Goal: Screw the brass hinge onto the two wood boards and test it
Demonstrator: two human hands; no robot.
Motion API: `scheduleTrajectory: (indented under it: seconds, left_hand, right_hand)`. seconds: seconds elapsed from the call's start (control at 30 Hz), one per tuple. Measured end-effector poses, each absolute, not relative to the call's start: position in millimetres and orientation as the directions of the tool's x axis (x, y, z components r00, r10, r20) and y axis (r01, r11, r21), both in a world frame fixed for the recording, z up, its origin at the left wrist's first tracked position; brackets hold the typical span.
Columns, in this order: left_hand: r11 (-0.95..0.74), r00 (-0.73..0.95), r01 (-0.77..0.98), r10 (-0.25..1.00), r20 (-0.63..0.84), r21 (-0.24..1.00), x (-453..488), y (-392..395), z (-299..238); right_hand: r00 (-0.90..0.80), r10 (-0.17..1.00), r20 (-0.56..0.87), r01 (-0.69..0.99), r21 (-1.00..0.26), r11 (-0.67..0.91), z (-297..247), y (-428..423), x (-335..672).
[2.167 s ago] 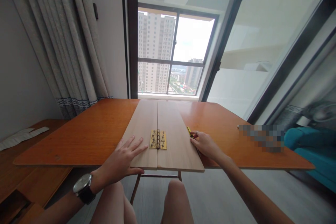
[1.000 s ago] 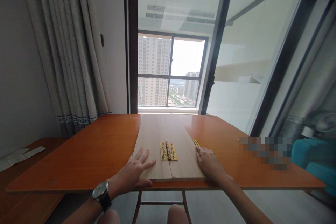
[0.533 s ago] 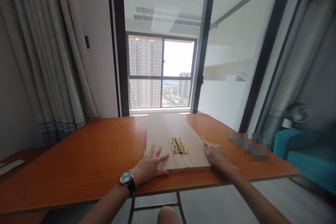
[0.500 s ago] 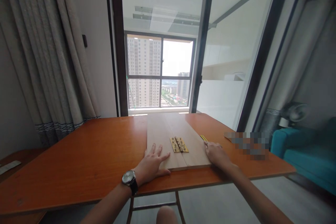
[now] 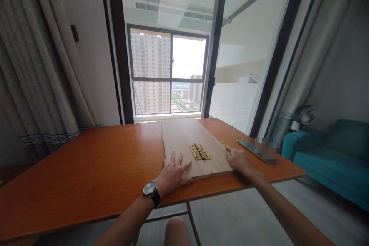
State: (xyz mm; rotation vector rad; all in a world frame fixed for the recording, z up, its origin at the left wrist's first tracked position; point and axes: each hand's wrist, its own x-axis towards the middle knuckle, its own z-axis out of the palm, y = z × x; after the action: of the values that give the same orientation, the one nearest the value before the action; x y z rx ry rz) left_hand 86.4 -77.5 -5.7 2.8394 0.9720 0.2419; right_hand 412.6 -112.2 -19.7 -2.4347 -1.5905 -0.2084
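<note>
My left hand (image 5: 174,175) lies with its fingers spread on the left pale wooden board (image 5: 179,134), near its front edge. A second pale board (image 5: 215,159) lies against it, with a seam between them. Across that seam rests a gold-coloured hinge (image 5: 200,152), opened flat, with dark markings and a dark ridge along its middle. My right hand (image 5: 241,162) is at the right board's edge, its fingers closed on a slim yellow-and-black tool (image 5: 224,144). Only the tool's far end shows; its exact kind is unclear.
The boards lie on an orange-brown wooden table (image 5: 109,161). A flat, partly blurred-out object (image 5: 250,148) is to the right of my right hand. Beyond stand a teal sofa (image 5: 340,161), a fan (image 5: 307,116), curtains (image 5: 49,54) and a glass door.
The camera view has shifted, so the table and boards appear slightly higher. Both hands stay in about the same places on the boards, and the hinge remains on the seam.
</note>
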Motion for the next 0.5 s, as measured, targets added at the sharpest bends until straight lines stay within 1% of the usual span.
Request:
scheduleTrajectory:
  seconds: [0.37, 0.5]
  left_hand:
    - [-0.805, 0.792, 0.558, 0.589, 0.158, 0.204, 122.3, -80.5, -8.7]
    - [-0.809, 0.801, 0.549, 0.581, 0.146, 0.211, 127.6, -79.2, -7.3]
  right_hand:
    - [0.474, 0.851, 0.227, 0.878, -0.054, -0.475, -19.5, -119.7, 440.3]
    - [0.476, 0.846, 0.240, 0.876, -0.049, -0.479, -19.6, -121.7, 447.3]
